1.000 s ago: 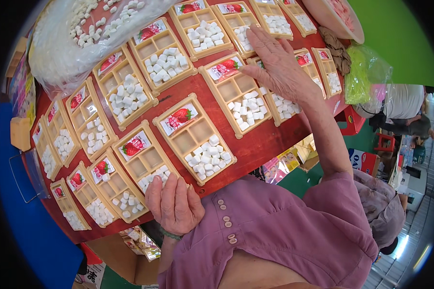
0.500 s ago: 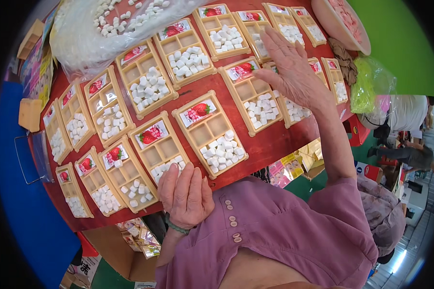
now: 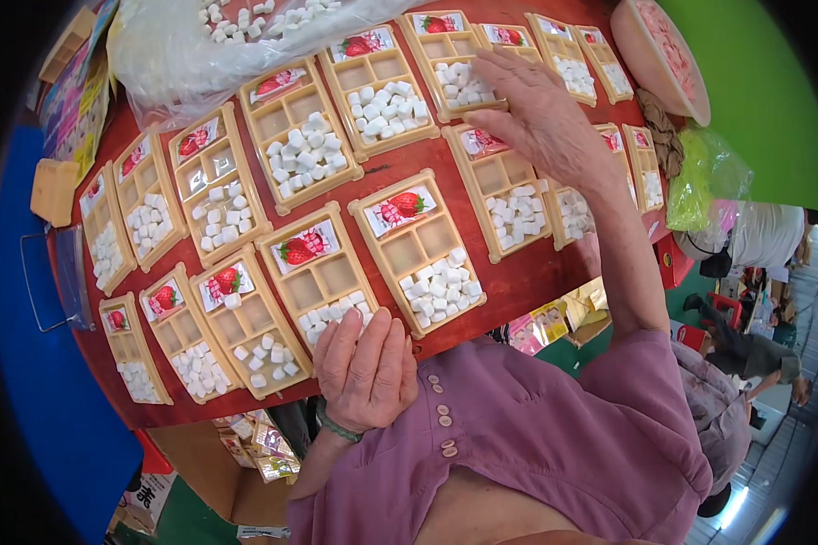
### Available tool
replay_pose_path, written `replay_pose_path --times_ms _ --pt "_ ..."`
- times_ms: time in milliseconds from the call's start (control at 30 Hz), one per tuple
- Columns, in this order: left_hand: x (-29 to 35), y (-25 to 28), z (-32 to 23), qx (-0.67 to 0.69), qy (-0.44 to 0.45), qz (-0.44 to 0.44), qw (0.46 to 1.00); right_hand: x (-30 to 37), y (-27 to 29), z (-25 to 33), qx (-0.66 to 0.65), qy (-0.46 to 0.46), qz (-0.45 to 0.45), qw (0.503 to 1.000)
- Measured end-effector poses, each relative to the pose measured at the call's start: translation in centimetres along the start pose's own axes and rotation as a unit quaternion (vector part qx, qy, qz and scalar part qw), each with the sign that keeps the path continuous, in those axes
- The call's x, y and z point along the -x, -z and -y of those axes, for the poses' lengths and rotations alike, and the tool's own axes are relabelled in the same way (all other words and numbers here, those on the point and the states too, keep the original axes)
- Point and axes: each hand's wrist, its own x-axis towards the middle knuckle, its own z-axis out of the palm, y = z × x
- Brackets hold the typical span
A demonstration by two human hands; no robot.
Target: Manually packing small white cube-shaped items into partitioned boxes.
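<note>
The person wears a mauve blouse (image 3: 554,427) with an open neckline, loose short sleeves (image 3: 636,372) and soft folds. Small round pale-pink buttons (image 3: 444,421) run down its front in pairs. A dark-green bracelet (image 3: 339,429) circles the left wrist (image 3: 329,442).

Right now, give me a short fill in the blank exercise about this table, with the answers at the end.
The hand wearing a green bracelet is the ____ one.
The right hand hides parts of some trays, which stand on a table that is ____ in colour.
The fruit pictured on the packets is a ____.
The small pieces in the trays are ____ in colour.
Missing words: left; red; strawberry; white.
</note>
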Motion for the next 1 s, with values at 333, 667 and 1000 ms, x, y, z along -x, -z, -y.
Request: replay_pose_path --times_ms 333,667,1000 --pt "0.0 -0.2 0.0 0.005 -0.002 0.002 1.000 1.1 -0.5 0.4 0.001 0.012 0.010 1.000" --pt "0.2 -0.2 0.1 0.002 -0.007 0.004 1.000 1.4 0.9 -0.6 -0.103 -0.021 -0.052 0.993" --pt "0.2 -0.2 0.1 0.003 -0.007 0.006 1.000 2.2 0.2 -0.4 0.000 0.029 -0.045 0.999"
